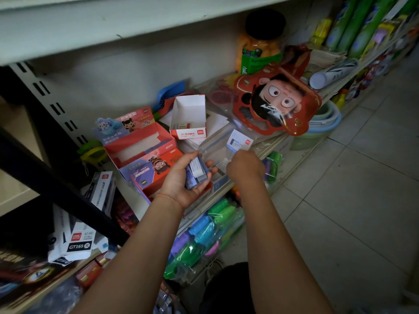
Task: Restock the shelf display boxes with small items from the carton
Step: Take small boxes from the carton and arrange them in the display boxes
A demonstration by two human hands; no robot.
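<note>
Several small erasers [196, 172], blue and white, cupped in the left hand [181, 177], palm up, fingers curled loosely round the stack, at about 6 o'clock from the open white box [188, 116]. Right hand [244, 165] just beside at 3 o'clock, seen from the back, knuckles bent, fingertips hidden; grip impossible to tell, though it sits at a clear packet [238, 141] with a blue-and-white card.

Best handled, by this reading: keep the left palm level so the stack does not slide, feed pieces one at a time with the right hand, line them flat and label-forward.

Containers, head view only. White box near centre: nearly bare, one small piece lying on its floor. Red display box [138, 146] at 9 o'clock from the hands: front tray looks unfilled. Second red display box [147, 177] directly under the left hand, contents hidden. Shelf [267, 146] edge running toward 2 o'clock.
</note>
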